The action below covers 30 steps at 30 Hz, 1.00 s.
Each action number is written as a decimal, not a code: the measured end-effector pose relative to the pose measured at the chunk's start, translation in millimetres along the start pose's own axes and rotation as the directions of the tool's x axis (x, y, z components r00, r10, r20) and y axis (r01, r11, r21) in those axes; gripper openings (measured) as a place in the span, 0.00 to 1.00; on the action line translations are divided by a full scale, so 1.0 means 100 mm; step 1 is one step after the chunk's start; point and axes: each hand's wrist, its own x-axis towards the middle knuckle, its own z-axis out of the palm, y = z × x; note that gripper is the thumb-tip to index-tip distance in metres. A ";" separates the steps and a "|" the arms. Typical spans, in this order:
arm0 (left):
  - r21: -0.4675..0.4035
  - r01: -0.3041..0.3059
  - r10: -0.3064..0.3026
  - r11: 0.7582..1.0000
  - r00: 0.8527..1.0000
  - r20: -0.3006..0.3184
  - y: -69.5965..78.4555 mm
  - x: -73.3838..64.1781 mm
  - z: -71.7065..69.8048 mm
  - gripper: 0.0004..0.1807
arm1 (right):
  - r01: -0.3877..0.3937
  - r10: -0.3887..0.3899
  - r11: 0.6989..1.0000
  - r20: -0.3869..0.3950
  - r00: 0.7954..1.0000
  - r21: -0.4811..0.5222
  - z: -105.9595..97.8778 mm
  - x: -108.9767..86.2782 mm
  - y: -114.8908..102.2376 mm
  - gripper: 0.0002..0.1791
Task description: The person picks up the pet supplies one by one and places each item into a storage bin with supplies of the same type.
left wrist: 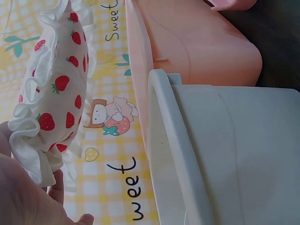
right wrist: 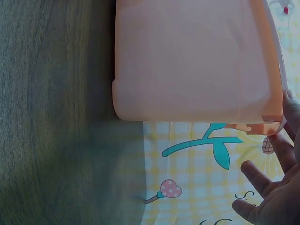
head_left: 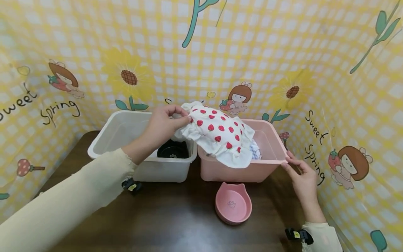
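Note:
My left hand pinches the frilly corner of a small white pillow printed with red strawberries. The pillow is held up over the left part of a pink plastic bin, its ruffle overlapping the front rim in the head view. At the bin's front right corner, my right hand grips the rim between thumb and finger; the other fingers spread away from it in the right wrist view. Inside the bin, a blue and white cloth shows partly behind the pillow.
A white bin stands left of the pink one, with a black cat-eared bowl inside. In front of the pink bin, a pink cat-eared bowl sits on the dark wooden table. Yellow checked cloth hangs behind and at both sides.

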 end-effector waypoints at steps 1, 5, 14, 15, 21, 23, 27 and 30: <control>0.006 -0.001 0.001 1.000 1.000 -0.004 0.01 0.03 0.02 0.06 | 0.003 -0.003 1.000 -0.002 1.000 0.001 0.00 0.00 0.00 0.14; 0.015 0.014 -0.014 1.000 1.000 -0.023 0.02 0.12 0.12 0.06 | -0.007 0.007 1.000 0.007 1.000 -0.004 -0.01 0.00 0.00 0.14; 0.006 0.040 -0.039 0.999 0.999 -0.037 -0.04 0.31 0.40 0.05 | -0.006 0.007 1.000 0.013 1.000 -0.023 -0.01 0.03 -0.04 0.14; 0.011 0.039 -0.038 0.999 0.999 -0.036 -0.04 0.33 0.44 0.05 | -0.006 0.006 1.000 0.016 1.000 -0.025 -0.01 0.04 -0.05 0.14; 0.048 0.018 -0.018 0.999 1.000 -0.008 -0.08 0.40 0.69 0.05 | -0.027 0.029 0.998 0.027 0.999 -0.054 -0.05 0.00 -0.09 0.15; 0.065 0.027 -0.028 0.998 1.000 0.009 -0.09 0.43 0.77 0.05 | -0.041 0.043 0.996 0.020 0.999 -0.080 -0.07 -0.03 -0.09 0.15; 0.116 0.038 -0.037 0.993 0.999 -0.009 -0.12 0.48 0.91 0.06 | -0.035 0.038 0.995 0.023 0.999 -0.099 -0.07 -0.04 -0.10 0.16; 0.164 0.027 -0.022 0.986 0.999 -0.031 -0.13 0.51 1.00 0.06 | -0.028 0.031 0.995 0.027 0.999 -0.091 -0.06 -0.03 -0.09 0.16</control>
